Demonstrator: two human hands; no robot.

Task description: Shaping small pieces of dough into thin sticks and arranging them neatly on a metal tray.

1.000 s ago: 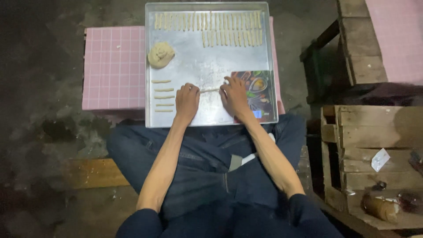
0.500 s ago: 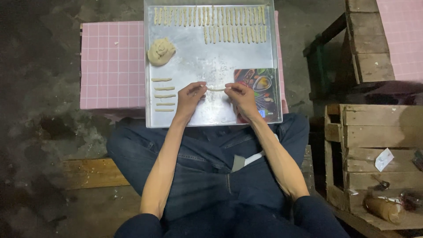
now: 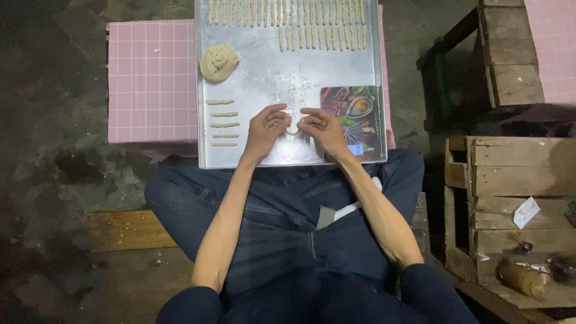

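Landmark: metal tray (image 3: pixel 264 72), lying on a pink checked tabletop (image 3: pixel 150 84); every place below is read off the tray.
Left hand (image 3: pixel 264 129): over the tray's near edge, left of centre; fingers curled in, tips pinching the left end of a short dough strand (image 3: pixel 293 131).
Right hand (image 3: pixel 324 131): over the near edge, right of centre; tips pinching the strand's right end.
Dough strand: held just above the tray's near middle, sagging in a shallow curve between my two grips.
Key relation: the strand's long axis runs left to right, parallel to the tray's near edge; it spans the gap between the hands, so neither hand is nearer, each has one end.
Dough lump (image 3: pixel 219 62): left side of tray, midway up.
Short cut pieces (image 3: pixel 222 123): stacked in a column at the tray's near-left, below the lump.
Finished sticks (image 3: pixel 300 21): two rows along the far edge.
Kitchen scale (image 3: pixel 354 120): near-right corner, just beside my right hand.
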